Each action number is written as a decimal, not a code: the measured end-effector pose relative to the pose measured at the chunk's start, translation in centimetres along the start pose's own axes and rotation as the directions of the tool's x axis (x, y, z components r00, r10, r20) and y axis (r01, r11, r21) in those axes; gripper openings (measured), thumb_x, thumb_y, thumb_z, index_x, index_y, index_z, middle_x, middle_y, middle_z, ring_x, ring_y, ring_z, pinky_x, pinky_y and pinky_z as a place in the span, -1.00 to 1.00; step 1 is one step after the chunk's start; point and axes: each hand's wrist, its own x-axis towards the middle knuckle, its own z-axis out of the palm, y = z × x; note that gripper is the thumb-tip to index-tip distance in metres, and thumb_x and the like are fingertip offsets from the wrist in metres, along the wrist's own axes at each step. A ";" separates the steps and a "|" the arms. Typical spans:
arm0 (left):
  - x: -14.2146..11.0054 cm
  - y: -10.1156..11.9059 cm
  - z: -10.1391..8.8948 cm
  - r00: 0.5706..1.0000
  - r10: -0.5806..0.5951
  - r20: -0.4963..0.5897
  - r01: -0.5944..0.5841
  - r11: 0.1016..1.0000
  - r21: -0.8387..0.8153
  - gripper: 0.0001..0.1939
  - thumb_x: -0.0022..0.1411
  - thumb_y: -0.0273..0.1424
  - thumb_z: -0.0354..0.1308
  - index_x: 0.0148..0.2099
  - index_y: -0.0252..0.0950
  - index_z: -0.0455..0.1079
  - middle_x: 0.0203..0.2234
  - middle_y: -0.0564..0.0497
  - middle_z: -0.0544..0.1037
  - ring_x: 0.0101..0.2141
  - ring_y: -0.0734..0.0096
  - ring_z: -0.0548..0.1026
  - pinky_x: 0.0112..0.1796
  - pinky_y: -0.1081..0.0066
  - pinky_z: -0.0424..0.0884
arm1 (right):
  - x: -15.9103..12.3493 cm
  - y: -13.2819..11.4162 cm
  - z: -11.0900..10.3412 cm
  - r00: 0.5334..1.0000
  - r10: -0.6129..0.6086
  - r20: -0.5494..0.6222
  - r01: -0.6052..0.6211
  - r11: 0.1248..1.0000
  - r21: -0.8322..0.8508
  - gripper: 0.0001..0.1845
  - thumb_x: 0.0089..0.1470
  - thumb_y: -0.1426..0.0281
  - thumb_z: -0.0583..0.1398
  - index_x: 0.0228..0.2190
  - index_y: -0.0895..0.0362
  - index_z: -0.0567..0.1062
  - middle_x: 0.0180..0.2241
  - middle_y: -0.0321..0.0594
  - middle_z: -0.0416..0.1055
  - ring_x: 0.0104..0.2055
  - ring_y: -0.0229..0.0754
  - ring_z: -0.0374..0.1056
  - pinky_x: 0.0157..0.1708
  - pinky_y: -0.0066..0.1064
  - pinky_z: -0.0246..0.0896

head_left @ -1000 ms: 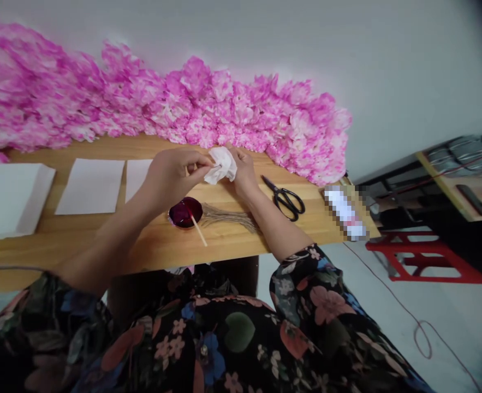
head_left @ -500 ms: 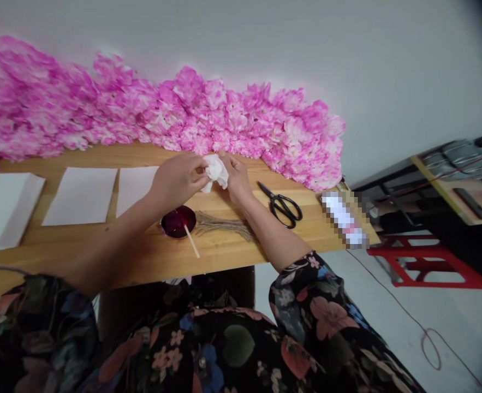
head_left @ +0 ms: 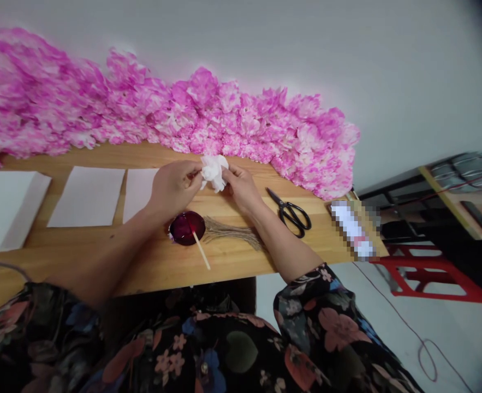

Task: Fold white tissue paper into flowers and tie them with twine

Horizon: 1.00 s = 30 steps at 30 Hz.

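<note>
A white tissue-paper flower (head_left: 215,173) with ruffled layers is held above the table between my two hands. My left hand (head_left: 175,184) pinches its left edge with thumb and fingertips. On the other side, my right hand (head_left: 241,186) grips the paper between thumb and fingers. Below them stands a small bowl of dark magenta dye (head_left: 185,226), with a wooden stick (head_left: 202,251) leaning out over its near rim. A bundle of thin brown twine (head_left: 232,230) lies right of the bowl, partly behind my right forearm. Black-handled scissors (head_left: 292,213) lie to the right.
Pink-and-white paper flowers (head_left: 208,114) are heaped along the wall. White paper sheets (head_left: 87,196) and a thick paper stack (head_left: 9,210) lie at left. A blurred white object (head_left: 353,229) sits near the table's right end. A red stool (head_left: 433,275) stands on the floor beyond.
The paper flower looks fuller and more ruffled, and my right thumb now presses on its side. The whole view has shifted slightly.
</note>
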 end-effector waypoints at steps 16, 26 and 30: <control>0.1 -0.1 0.3 0.998 -0.012 0.067 0.011 1.000 0.008 -0.80 0.27 -0.31 0.12 -0.19 -0.21 0.57 -0.29 -0.03 0.68 -0.24 0.22 0.57 -0.17 0.28 0.43 | -0.7 -0.6 0.0 0.999 -0.037 -0.009 0.036 0.993 -0.113 -0.49 0.03 -0.10 0.37 -0.51 0.08 0.46 -0.54 -0.40 0.26 -0.45 -0.32 0.13 -0.40 -0.41 0.07; 0.0 -0.1 0.2 0.997 -0.070 0.023 0.070 0.998 -0.005 -0.79 0.28 -0.29 0.14 -0.18 -0.19 0.60 -0.33 -0.01 0.70 -0.29 0.23 0.58 -0.23 0.32 0.42 | -0.7 -0.8 0.1 0.997 -0.036 0.062 0.042 0.995 -0.096 -0.47 -0.13 -0.14 0.44 -0.44 0.07 0.58 -0.45 -0.33 0.48 -0.37 -0.25 0.28 -0.27 -0.36 0.24; 0.2 -0.6 0.2 0.997 -0.074 0.008 0.074 0.997 0.015 -0.81 0.26 -0.28 0.17 -0.21 -0.17 0.59 -0.38 0.02 0.68 -0.34 0.27 0.55 -0.28 0.34 0.39 | -0.5 -0.6 -0.1 0.998 -0.052 0.023 0.053 0.997 -0.059 -0.46 -0.16 -0.13 0.46 -0.43 0.08 0.58 -0.45 -0.34 0.46 -0.40 -0.27 0.25 -0.31 -0.38 0.21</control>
